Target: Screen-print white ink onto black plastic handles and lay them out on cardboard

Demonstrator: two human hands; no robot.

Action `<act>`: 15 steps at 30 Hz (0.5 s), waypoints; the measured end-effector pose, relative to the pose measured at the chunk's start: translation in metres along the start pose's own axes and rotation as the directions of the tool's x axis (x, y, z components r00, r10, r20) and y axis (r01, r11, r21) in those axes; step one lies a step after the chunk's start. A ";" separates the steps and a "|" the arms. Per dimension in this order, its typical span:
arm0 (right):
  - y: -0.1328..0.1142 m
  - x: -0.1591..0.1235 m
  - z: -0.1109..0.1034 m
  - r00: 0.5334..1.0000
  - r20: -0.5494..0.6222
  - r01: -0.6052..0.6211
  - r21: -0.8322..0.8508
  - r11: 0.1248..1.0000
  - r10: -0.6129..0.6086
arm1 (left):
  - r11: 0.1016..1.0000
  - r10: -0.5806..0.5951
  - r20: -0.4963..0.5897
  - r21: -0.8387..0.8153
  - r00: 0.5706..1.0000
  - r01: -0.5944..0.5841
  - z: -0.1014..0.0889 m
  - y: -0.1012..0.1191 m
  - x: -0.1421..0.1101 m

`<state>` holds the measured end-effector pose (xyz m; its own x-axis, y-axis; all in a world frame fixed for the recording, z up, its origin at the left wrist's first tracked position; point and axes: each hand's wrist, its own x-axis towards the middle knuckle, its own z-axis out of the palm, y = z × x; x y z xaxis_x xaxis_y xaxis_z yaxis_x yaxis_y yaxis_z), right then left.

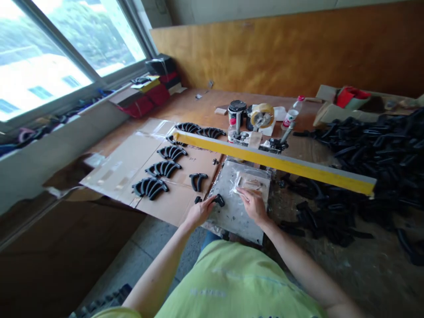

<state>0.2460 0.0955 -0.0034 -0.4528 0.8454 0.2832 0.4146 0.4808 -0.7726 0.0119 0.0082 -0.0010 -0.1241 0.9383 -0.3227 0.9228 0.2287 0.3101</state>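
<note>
My left hand (200, 213) is closed around a black curved plastic part (219, 200), whose two ends show on either side of the fingers. It is over the near left edge of a grey metal plate (238, 221). My right hand (254, 206) reaches across the plate, its fingers pinched together at a small clear-and-brown flat piece (253, 184). Something whitish shows at those fingertips, too small to name. Left of the plate, two similar black parts (198, 181) lie together on flattened cardboard (180, 205).
Black parts lie in fanned rows (150, 187) on the cardboard; a large heap (371, 145) covers the right side. A yellow-faced bar (274, 160) spans beyond the plate. Behind it stand a tape roll (262, 115), a black-lidded can (237, 111) and a bottle (293, 113).
</note>
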 end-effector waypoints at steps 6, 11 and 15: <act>-0.017 0.012 0.065 0.927 0.285 0.298 -0.173 0.939 -0.242 | 0.999 0.028 -0.031 0.028 0.999 -0.027 0.000 -0.002 -0.001; -0.009 -0.010 0.067 0.881 0.382 0.375 -0.201 0.905 -0.280 | 0.999 0.038 -0.037 0.003 0.999 -0.038 -0.001 0.000 -0.002; -0.005 -0.027 0.053 0.858 0.408 0.406 -0.167 0.898 -0.312 | 1.000 0.002 -0.029 -0.011 1.000 -0.002 -0.003 0.004 -0.004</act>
<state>0.2143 0.0575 -0.0374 -0.8401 0.4804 0.2520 0.3206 0.8144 -0.4838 0.0148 0.0067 0.0045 -0.1329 0.9457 -0.2965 0.9189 0.2297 0.3207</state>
